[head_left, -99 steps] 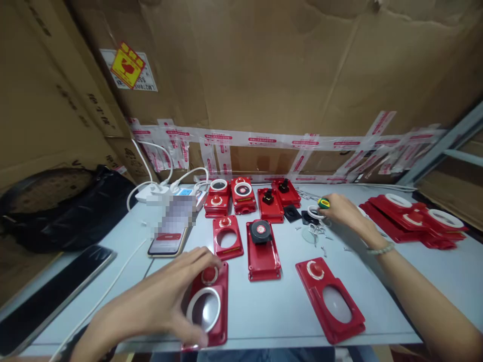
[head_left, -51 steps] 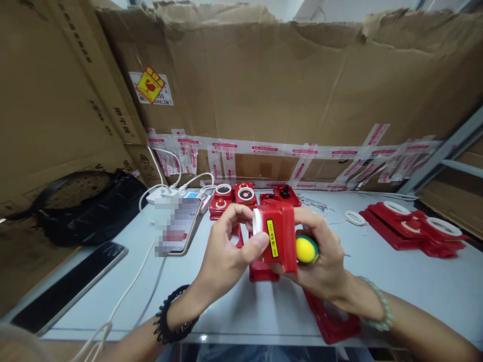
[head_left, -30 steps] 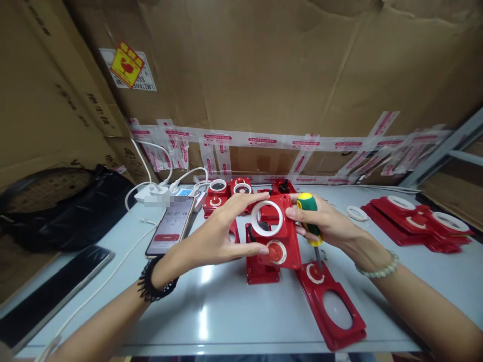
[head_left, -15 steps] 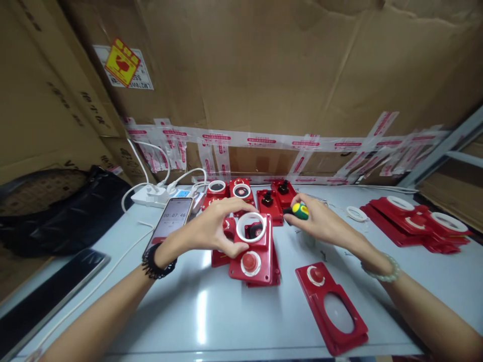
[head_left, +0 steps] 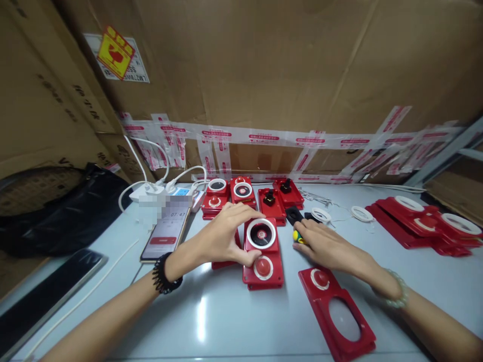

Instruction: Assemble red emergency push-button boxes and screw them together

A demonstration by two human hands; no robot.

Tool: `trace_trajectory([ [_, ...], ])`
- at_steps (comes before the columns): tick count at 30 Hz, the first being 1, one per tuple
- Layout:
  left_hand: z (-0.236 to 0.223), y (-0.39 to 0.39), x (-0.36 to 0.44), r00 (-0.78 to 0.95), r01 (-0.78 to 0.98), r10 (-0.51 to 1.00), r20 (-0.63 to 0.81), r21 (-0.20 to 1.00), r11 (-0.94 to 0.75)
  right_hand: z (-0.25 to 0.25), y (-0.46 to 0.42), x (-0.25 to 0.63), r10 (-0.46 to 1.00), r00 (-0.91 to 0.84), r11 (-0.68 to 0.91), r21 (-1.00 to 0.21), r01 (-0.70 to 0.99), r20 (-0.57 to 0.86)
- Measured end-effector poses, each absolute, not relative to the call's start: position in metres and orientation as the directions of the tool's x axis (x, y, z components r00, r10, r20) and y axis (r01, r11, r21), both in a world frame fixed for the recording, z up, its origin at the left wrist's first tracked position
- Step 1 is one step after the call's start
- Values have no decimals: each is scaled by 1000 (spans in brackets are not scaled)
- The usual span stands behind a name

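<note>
A pale grey, glossy counter [head_left: 226,322] fills the lower frame. At centre lies a red housing [head_left: 263,254] with a white ring and red button; more red units [head_left: 241,193] sit in a row behind it. A red cover plate [head_left: 337,314] lies at lower right, a stack of red plates [head_left: 422,226] at far right. Loose white rings [head_left: 361,213] lie right of centre. A phone [head_left: 165,237], a power strip [head_left: 151,193] and a black bag [head_left: 60,216] occupy the left, a dark tablet [head_left: 49,296] at lower left.
</note>
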State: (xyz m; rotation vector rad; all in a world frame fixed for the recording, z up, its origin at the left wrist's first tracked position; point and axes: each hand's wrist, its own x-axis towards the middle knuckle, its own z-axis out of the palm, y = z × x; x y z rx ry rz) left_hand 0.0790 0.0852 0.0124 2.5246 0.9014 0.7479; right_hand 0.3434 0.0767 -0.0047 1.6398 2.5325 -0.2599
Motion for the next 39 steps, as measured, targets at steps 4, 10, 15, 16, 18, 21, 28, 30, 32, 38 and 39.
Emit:
trace_trajectory([
  [4,7,87,80,646,483,681,346,506,-715,-9,77,342,892,-411,409,-49,911,-187],
  [10,5,88,81,638,488,688,346,510,-709,-7,77,341,895,-409,408,-46,912,-180],
  [15,3,89,82,626,497,705,333,527,-689,-7,77,342,893,-409,404,-65,913,-188],
  [16,2,90,82,623,500,711,326,532,-683,-6,77,342,893,-410,404,-71,912,-186],
  [18,1,90,83,621,507,720,310,541,-671,-4,77,341,894,-413,403,-89,911,-173],
  [21,0,90,83,619,509,725,301,549,-663,0,76,337,901,-416,401,-129,907,-125],
  [28,-1,91,84,625,498,716,309,548,-672,3,76,333,876,-481,472,-302,828,50],
  [30,-2,90,84,626,497,715,311,547,-674,0,77,332,858,-504,504,-365,783,105],
  [32,-3,90,84,624,499,717,311,548,-672,-2,77,332,844,-515,528,-393,753,147],
  [38,-6,89,84,620,502,718,315,545,-672,0,77,325,778,-557,620,-495,609,289],
  [39,-6,90,84,619,500,717,322,542,-675,2,77,322,758,-573,644,-501,578,313],
])
